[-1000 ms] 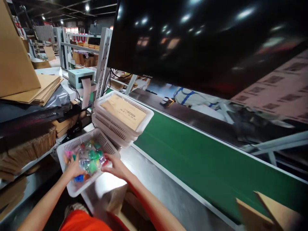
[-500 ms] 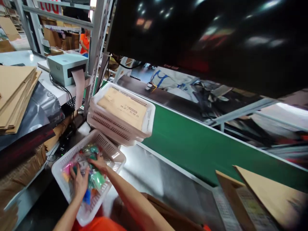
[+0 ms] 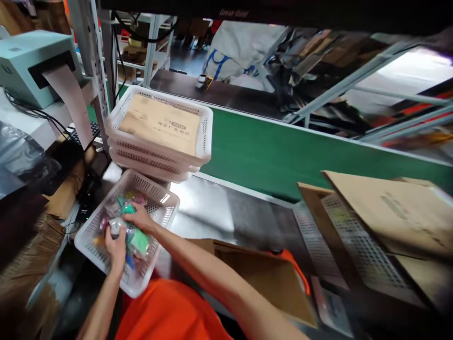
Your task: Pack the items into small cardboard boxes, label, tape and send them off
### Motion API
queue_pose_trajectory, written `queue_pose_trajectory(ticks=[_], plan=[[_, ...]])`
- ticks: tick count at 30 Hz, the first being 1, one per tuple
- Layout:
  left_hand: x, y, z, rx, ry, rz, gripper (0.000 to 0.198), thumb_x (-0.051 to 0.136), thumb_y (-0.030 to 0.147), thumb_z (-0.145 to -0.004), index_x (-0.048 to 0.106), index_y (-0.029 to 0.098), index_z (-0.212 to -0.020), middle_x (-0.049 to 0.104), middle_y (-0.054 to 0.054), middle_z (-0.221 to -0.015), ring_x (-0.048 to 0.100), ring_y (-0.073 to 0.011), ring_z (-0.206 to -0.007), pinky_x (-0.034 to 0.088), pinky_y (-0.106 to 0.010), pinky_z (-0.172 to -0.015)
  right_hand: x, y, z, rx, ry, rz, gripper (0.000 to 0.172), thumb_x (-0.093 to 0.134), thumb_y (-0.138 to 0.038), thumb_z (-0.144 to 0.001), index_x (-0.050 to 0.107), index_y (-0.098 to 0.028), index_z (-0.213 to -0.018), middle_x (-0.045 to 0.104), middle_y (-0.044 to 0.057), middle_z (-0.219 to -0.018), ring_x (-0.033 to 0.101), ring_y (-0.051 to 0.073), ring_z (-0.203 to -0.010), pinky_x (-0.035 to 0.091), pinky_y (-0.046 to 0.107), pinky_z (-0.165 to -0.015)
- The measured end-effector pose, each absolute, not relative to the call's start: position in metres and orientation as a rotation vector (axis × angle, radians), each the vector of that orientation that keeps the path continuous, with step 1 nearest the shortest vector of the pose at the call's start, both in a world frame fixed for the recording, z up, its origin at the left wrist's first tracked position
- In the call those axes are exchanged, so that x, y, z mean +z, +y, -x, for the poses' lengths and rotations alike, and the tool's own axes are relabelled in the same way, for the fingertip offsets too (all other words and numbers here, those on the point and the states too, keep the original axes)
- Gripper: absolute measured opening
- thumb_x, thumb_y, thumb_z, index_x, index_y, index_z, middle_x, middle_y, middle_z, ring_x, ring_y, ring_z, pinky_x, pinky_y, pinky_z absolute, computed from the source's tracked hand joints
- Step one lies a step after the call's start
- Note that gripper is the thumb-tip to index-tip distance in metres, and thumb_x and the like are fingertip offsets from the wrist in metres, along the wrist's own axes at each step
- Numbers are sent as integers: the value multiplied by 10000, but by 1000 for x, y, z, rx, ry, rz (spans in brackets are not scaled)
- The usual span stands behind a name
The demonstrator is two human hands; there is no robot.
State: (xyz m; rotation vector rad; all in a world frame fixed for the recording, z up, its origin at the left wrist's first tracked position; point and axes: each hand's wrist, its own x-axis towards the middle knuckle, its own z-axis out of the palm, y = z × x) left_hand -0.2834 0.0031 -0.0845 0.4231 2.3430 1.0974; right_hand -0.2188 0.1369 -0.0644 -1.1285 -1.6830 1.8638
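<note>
Orange garment (image 3: 170,311): nearest the camera, at 6 o'clock in the view.
Left hand (image 3: 115,245): inside the white basket, fingers curled shut around a clear packet of small coloured pieces.
Right hand (image 3: 139,218): just past the left hand at its 1 o'clock, fingers bent and pressed on top of the same packets; whether they pinch one I cannot tell.
Coloured packets (image 3: 138,241): green, pink and blue bits in clear wrap, heaped in the basket under both hands.
White basket (image 3: 161,212): perforated, on the steel bench at the 9 o'clock side.
Open carton (image 3: 265,278): brown, at 3 o'clock of the basket, near the body.
Steel bench (image 3: 212,217): bare shiny patch beyond the carton.
Basket stack (image 3: 205,137): at 12 o'clock of the white basket, touching it, a brown envelope lying in the top one.
Green belt (image 3: 269,156): beyond the bench, running 9 to 3 o'clock.
Label printer (image 3: 21,61): far at 10 o'clock, a paper strip hanging out.
</note>
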Motion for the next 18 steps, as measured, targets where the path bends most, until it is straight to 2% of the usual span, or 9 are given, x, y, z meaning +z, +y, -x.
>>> queue_pose_trajectory(ticks=[3,6,13,18], plan=[[-67,9,288,1293,2432,-488,622,595,568,-897,646,124,-1331,760,-175,-1220,730,-319,-1114,584,-431,-1017,-36,145,218,1901,-1664,1090,325,806,-356,-653,679,-192,-903,653,-57,-803,557,139,-740,439,260,-697],[-46,16,289,1449,2522,-671,568,623,564,-870,683,139,-1243,763,-158,-1150,721,-324,-1107,577,-456,-1018,-1,151,214,1853,-1697,994,339,812,-352,-639,688,-191,-911,630,-62,-820,534,136,-772,427,257,-729],[23,23,259,1724,2521,-1006,536,633,545,-849,653,157,-1219,721,-163,-1193,724,-312,-1113,600,-423,-981,71,145,169,1685,-1630,826,435,824,-366,-639,712,-204,-1026,649,-35,-936,564,162,-869,485,301,-851],[71,32,193,1915,2352,-1343,561,687,539,-837,626,166,-1252,671,-175,-1282,682,-338,-1215,579,-472,-1036,126,142,80,1486,-1599,679,461,794,-399,-679,701,-230,-1097,660,-3,-1126,628,202,-1044,498,368,-1016]])
